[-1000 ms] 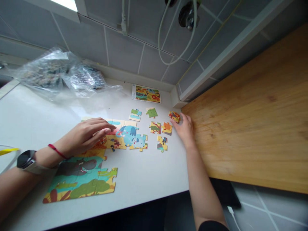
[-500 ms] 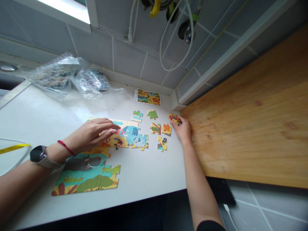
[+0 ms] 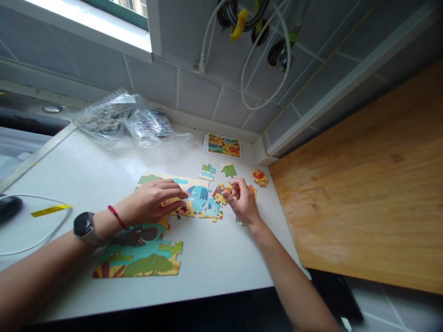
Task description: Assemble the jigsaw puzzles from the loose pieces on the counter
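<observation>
A partly joined jigsaw puzzle (image 3: 148, 263) with a hippo, crocodile and elephants lies on the white counter. My left hand (image 3: 155, 198) rests flat over its middle, fingers stretched out, covering some of the picture. Between the thumb and fingers of my right hand (image 3: 244, 200) is a yellow and brown puzzle piece (image 3: 218, 192), held just right of the elephant part. Loose pieces lie around: a green and blue piece (image 3: 207, 171), a green piece (image 3: 229, 170), and a small pile of lion pieces (image 3: 259, 177). Other loose pieces are partly hidden behind my right hand.
A picture card (image 3: 222, 145) of the puzzle lies by the wall. Clear plastic bags (image 3: 114, 115) of pieces sit at the back left. A wooden board (image 3: 363, 184) borders the counter on the right. A white cable (image 3: 44, 240) and yellow strip (image 3: 50, 210) lie at left.
My right hand has moved left from the pile at the right edge, carrying a puzzle piece to beside the elephants. My left hand stays on the puzzle. The camera view has shifted slightly.
</observation>
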Motion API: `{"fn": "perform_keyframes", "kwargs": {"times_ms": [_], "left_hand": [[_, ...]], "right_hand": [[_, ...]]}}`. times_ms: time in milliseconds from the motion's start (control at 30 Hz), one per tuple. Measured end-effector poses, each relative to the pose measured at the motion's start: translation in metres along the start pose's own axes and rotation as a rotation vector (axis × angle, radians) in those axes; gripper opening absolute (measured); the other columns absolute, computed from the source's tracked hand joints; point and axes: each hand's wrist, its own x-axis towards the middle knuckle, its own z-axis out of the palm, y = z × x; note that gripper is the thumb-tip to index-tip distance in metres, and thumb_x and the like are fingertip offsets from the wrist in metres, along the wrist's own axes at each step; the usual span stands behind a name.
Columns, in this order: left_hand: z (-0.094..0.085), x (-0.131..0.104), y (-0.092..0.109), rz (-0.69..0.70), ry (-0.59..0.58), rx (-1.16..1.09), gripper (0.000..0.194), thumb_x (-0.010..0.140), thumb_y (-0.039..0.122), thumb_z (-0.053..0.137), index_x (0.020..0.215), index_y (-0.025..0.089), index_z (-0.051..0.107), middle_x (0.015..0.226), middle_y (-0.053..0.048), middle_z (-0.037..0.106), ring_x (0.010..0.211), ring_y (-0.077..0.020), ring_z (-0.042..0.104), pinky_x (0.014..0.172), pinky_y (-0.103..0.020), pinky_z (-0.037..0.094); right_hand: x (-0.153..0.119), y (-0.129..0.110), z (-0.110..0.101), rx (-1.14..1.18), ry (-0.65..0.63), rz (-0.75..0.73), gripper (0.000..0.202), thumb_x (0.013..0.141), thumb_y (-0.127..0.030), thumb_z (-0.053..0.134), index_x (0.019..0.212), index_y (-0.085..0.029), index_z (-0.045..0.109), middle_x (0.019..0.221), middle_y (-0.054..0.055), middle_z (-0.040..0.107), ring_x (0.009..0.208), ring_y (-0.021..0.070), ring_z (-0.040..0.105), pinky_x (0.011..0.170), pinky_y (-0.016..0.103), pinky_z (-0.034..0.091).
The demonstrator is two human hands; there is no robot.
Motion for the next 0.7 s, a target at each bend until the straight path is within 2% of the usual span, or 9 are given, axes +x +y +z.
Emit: {"fn": "perform_keyframes", "kwargs": {"times_ms": [67,100,167,200,267,333,500,633,700], "left_hand": [[0.000,0.000,-0.002,-0.010,0.005,0.004,0.021,0.105,0.036,0.061,0.105,0.027,0.079,0.091,-0.005,0.078,0.079,-0.0192,0.073,0.075,-0.031,0.058],[-0.001,0.000,-0.003,-0.014,0.009,0.006,0.022,0.105,0.036,0.060,0.103,0.027,0.079,0.090,-0.005,0.078,0.078,-0.0190,0.072,0.074,-0.030,0.057],[-0.002,0.000,-0.005,-0.015,0.018,0.010,0.023,0.106,0.035,0.058,0.101,0.026,0.079,0.089,-0.004,0.077,0.077,-0.0187,0.071,0.073,-0.030,0.055],[-0.002,0.000,-0.005,-0.012,0.019,0.011,0.023,0.106,0.035,0.058,0.101,0.026,0.078,0.088,-0.004,0.077,0.077,-0.0186,0.071,0.072,-0.030,0.055],[-0.002,0.000,-0.005,-0.007,0.015,0.016,0.023,0.107,0.035,0.058,0.101,0.026,0.078,0.089,-0.004,0.077,0.077,-0.0187,0.071,0.072,-0.030,0.054],[-0.001,0.000,-0.004,-0.010,0.007,0.021,0.023,0.107,0.035,0.057,0.102,0.026,0.078,0.089,-0.004,0.077,0.078,-0.0189,0.071,0.072,-0.030,0.054],[0.000,-0.001,-0.006,-0.016,-0.010,0.025,0.027,0.109,0.035,0.053,0.101,0.025,0.078,0.089,-0.005,0.077,0.078,-0.0188,0.071,0.072,-0.030,0.054],[0.000,-0.001,-0.006,0.015,-0.008,0.036,0.027,0.109,0.034,0.053,0.102,0.023,0.077,0.090,-0.005,0.077,0.079,-0.0182,0.071,0.072,-0.030,0.053],[-0.001,-0.001,-0.005,0.026,-0.012,0.044,0.026,0.110,0.032,0.052,0.103,0.022,0.076,0.090,-0.004,0.076,0.079,-0.0177,0.070,0.072,-0.030,0.053]], "right_hand": [[0.002,0.004,-0.002,0.027,-0.020,0.061,0.044,0.103,-0.062,0.050,0.089,-0.023,0.065,0.071,0.001,0.061,0.068,0.0204,0.061,0.071,0.034,0.055],[0.003,0.006,-0.005,0.027,-0.029,0.044,0.041,0.105,-0.055,0.049,0.089,-0.022,0.068,0.076,0.003,0.066,0.072,0.0214,0.064,0.075,0.035,0.056],[0.005,0.010,-0.010,-0.010,-0.084,-0.080,0.026,0.102,-0.041,0.057,0.106,-0.021,0.074,0.108,0.010,0.075,0.102,0.0265,0.070,0.094,0.041,0.058],[0.006,0.011,-0.013,-0.034,-0.142,-0.159,0.027,0.100,-0.033,0.059,0.120,-0.022,0.073,0.128,0.012,0.072,0.120,0.0288,0.066,0.106,0.046,0.054],[0.005,0.012,-0.016,-0.080,-0.283,-0.275,0.045,0.097,-0.020,0.058,0.141,-0.025,0.065,0.154,0.011,0.061,0.147,0.0301,0.050,0.123,0.054,0.041],[0.004,0.011,-0.018,-0.098,-0.383,-0.320,0.057,0.096,-0.012,0.053,0.150,-0.028,0.059,0.158,0.009,0.057,0.156,0.0291,0.040,0.128,0.058,0.035],[0.004,0.010,-0.019,-0.131,-0.388,-0.278,0.058,0.095,-0.013,0.058,0.151,-0.027,0.060,0.147,0.012,0.062,0.144,0.0291,0.051,0.123,0.055,0.044],[0.006,0.014,-0.018,-0.129,-0.401,-0.282,0.061,0.096,-0.019,0.063,0.156,-0.024,0.056,0.159,0.015,0.052,0.154,0.0336,0.039,0.128,0.060,0.034],[0.008,0.016,-0.017,-0.090,-0.395,-0.298,0.062,0.095,-0.018,0.064,0.156,-0.025,0.056,0.155,0.014,0.057,0.152,0.0332,0.042,0.128,0.061,0.034]]}}
